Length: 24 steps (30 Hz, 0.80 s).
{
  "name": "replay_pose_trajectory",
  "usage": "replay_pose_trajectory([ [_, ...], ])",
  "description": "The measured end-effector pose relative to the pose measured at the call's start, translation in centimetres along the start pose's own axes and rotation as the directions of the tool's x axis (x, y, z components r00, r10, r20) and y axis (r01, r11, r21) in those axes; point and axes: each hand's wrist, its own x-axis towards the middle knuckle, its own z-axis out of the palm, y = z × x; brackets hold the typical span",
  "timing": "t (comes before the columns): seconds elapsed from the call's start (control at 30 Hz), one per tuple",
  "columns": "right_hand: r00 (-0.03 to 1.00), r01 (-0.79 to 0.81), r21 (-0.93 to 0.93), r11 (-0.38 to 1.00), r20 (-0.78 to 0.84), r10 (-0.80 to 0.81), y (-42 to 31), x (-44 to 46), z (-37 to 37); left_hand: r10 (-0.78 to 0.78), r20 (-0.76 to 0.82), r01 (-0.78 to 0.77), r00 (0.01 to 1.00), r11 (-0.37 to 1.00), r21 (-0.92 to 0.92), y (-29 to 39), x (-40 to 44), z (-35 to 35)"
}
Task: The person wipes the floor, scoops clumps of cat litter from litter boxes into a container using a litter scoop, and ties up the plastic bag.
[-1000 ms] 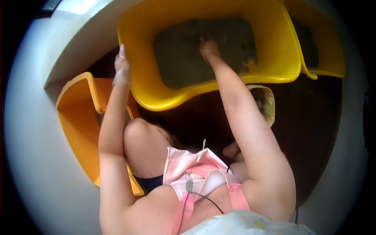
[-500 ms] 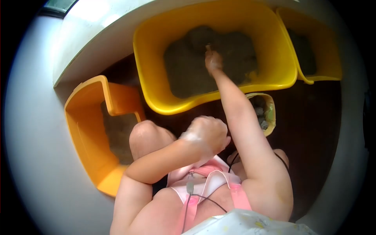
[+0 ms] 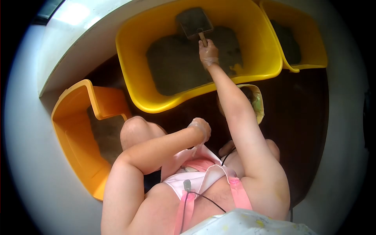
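Observation:
My right hand (image 3: 209,53), in a thin clear glove, is closed round the short light handle of a scoop (image 3: 194,22). The scoop's squarish, greyish head is over the far side of the large yellow litter box (image 3: 261,37). Grey-brown litter (image 3: 176,66) covers the floor of that box. My left hand (image 3: 201,128), also in a clear glove, is curled into a loose fist above my lap, with nothing sticking out of it. Its palm is hidden.
An orange litter box (image 3: 74,145) with litter inside stands at my left. Another yellow box (image 3: 313,43) adjoins the large one at the right. Partly behind my right forearm is a small lined bin (image 3: 257,102). A white curved wall (image 3: 78,51) rises behind.
My right hand has risen slightly, bringing the scoop up to the box's far side, where its head shows clearly. My left hand has drawn lower and further left. The whole view has shifted a little.

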Motion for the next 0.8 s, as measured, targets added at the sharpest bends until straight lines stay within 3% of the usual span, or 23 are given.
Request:
replay_pose_trajectory([
  [0.13,1.0,0.012,-0.023,1.0,0.023,-0.012,-2.2,0.0,-1.1,-0.007,-0.029,0.008,1.0,1.0,0.024,-0.5,-0.6,-1.1],
  [0.23,1.0,-0.02,0.081,0.997,0.008,0.019,-2.3,-0.2,-0.9,0.013,-0.047,-0.011,0.999,0.999,0.047,-0.6,-0.5,-1.5],
  [0.33,0.993,0.115,-0.035,0.993,0.042,-0.113,-2.4,-0.5,-1.5,0.053,-0.027,-0.051,0.998,0.995,0.084,-0.5,-1.5,-2.2],
  [0.47,0.994,0.077,-0.053,0.996,0.085,-0.072,-3.4,-1.2,-3.1,0.067,0.016,-0.069,0.998,0.993,0.094,-0.5,-1.4,-2.6],
  [0.6,0.983,0.038,-0.084,0.996,0.18,-0.022,-3.4,-1.9,-4.6,0.09,0.058,-0.097,0.994,0.988,0.124,-0.9,-1.9,-3.2],
  [0.73,0.938,0.103,-0.146,0.984,0.345,-0.047,-4.1,-1.3,-7.0,0.057,0.02,-0.059,0.998,0.995,0.079,-1.1,-2.0,-3.3],
  [0.8,0.94,0.122,-0.142,0.982,0.335,-0.069,-3.8,-1.3,-7.7,0.055,0.029,-0.056,0.998,0.997,0.054,-1.5,-1.9,-3.4],
])
